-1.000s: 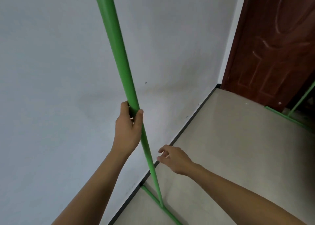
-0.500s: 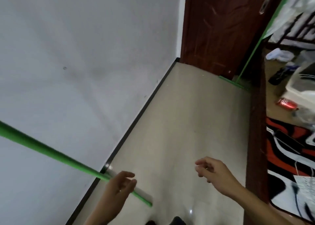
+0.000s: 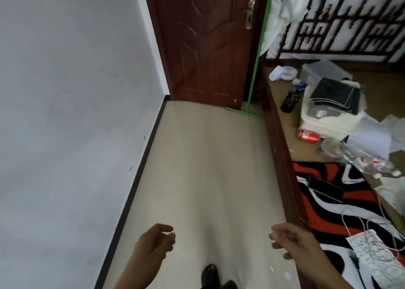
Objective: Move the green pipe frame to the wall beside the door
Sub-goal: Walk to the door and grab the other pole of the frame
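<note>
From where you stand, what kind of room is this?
Probably a bedroom or living room in a home: a dark wooden door with a handle, a low wooden platform cluttered with a soda can, a phone and a patterned blanket.

We see a dark reddish-brown door (image 3: pixel 210 47) with carved panels and a brass-coloured handle (image 3: pixel 249 14). Left of the door, our wall (image 3: pixel 65 91) is pale grey-white, edged below by a black skirting strip (image 3: pixel 140 170). The floor (image 3: pixel 208 168) before the door is plain cream-beige. Right of the door stands a bright green pipe frame (image 3: pixel 256 54). Further right of the door lie a red can (image 3: pixel 308 136) and a rug (image 3: pixel 328 205) swirled in red, black and white.
</note>
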{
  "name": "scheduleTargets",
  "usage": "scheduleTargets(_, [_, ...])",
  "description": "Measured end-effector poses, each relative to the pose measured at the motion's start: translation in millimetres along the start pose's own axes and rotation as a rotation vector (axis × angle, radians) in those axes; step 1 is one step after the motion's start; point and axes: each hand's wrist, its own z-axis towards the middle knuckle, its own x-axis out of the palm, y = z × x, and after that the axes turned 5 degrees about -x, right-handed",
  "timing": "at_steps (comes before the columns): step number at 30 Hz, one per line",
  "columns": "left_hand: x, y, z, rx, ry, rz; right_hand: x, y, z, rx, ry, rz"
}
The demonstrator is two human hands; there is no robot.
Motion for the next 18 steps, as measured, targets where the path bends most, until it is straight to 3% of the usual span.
scheduleTargets(7, [2.1, -123.1, 114.1, 0.152, 0.082, 0.107, -30.9, 61.4, 91.5, 0.0, -0.135, 0.106])
scheduleTargets(18, [78.5, -290.3, 286.4, 0.102, 0.098, 0.063, -127.9, 121.6, 312.2, 0.04, -0.192, 0.145])
